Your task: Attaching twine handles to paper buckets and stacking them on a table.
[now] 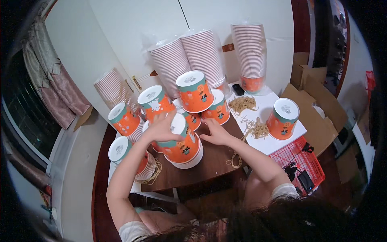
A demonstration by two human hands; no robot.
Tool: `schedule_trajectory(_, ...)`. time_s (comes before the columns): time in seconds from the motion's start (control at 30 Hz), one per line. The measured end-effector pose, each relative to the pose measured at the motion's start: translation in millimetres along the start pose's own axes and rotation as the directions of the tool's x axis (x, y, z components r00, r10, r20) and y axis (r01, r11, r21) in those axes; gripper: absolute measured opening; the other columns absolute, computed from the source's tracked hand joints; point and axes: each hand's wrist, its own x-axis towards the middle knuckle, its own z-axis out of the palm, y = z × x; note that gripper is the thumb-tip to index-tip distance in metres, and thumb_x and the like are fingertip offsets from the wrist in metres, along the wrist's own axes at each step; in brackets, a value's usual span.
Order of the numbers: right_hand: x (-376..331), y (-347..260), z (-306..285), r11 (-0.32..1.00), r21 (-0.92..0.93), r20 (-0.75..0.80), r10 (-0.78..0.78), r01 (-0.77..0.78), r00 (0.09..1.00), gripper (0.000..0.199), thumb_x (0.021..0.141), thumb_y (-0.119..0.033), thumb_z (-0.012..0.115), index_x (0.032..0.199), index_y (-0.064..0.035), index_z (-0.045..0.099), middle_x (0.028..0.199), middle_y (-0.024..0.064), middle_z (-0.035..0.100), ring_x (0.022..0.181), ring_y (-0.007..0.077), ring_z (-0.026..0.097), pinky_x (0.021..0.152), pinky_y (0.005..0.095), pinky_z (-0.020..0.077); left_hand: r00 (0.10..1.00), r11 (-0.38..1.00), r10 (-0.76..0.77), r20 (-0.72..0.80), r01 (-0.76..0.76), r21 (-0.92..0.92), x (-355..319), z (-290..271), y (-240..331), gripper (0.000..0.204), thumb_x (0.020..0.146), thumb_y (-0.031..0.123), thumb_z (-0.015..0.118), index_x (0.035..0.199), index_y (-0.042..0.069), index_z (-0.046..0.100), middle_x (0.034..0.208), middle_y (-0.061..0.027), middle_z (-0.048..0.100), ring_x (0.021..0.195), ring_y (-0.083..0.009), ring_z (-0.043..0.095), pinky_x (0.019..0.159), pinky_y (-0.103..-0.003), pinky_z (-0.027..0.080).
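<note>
Directly in front of me an orange paper bucket (186, 151) with a green band stands upside down, with white rims showing at its lower edge. My left hand (163, 128) lies over its left upper side, fingers spread and thumb across it. To the right of this bucket my right hand (217, 132) is open, thumb and fingers apart and holding nothing. Its fingertips are close to the upside-down buckets behind. Another upside-down bucket (196, 97) sits raised on top of the back group, and one more bucket (156, 101) is to its left. My left hand partly hides the buckets behind it.
Tall wrapped stacks of paper buckets (203, 56) stand at the back. Rubber bands (256, 129) lie on the white table (262, 144), beside a single upturned bucket (283, 120). A red basket (316, 163) and cardboard boxes (322, 101) are at the right. More stacked buckets (125, 120) are at the left.
</note>
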Motion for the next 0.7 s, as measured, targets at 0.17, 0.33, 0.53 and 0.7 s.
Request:
schedule_trajectory(0.17,-3,3,-4,1.000,0.020,0.000,0.005,-0.005,1.000,0.056,0.069,-0.025,0.064,0.110,0.0031,0.039,0.111,0.0242,0.041,0.107,0.0365,0.040,0.090,0.0401,0.0353,0.997,0.999,-0.018,-0.069,0.021,0.037,8,-13,5,0.104,0.052,0.052,0.068,0.132,0.004,0.023,0.126,-0.0261,0.033,0.115,-0.0407,0.034,0.097,-0.045,0.027)
schedule_trajectory(0.33,-7,7,-3,0.994,0.042,0.217,0.086,-0.097,0.972,0.057,0.066,-0.024,0.063,0.110,0.0028,0.038,0.112,0.0250,0.040,0.107,0.0379,0.040,0.090,0.0411,0.0355,0.977,0.987,-0.036,-0.210,0.001,-0.163,2,-89,-10,0.092,0.061,0.044,0.065,0.130,-0.003,0.025,0.128,-0.0249,0.034,0.120,-0.0320,0.033,0.100,-0.036,0.026)
schedule_trajectory(0.53,-6,-56,5,0.943,-0.105,-0.014,-0.320,0.317,0.947,0.069,0.065,-0.029,0.069,0.120,-0.0037,0.037,0.121,0.0191,0.039,0.116,0.0346,0.035,0.096,0.0436,0.0290,0.724,0.969,-0.215,-0.655,0.074,-0.236,-2,-163,-46,0.081,0.063,0.043,0.065,0.124,-0.001,0.036,0.121,-0.0210,0.043,0.110,-0.0309,0.045,0.092,-0.034,0.036)
schedule_trajectory(0.7,-1,-60,23,0.858,-0.286,0.109,-0.413,0.427,0.904,0.059,0.066,-0.024,0.067,0.118,-0.0100,0.043,0.125,0.0080,0.041,0.120,0.0246,0.034,0.097,0.0478,0.0265,0.806,0.979,-0.163,-0.570,0.202,0.006,49,-164,-6,0.081,0.057,0.055,0.062,0.119,0.006,0.045,0.112,-0.0210,0.050,0.103,-0.0329,0.048,0.088,-0.039,0.038)
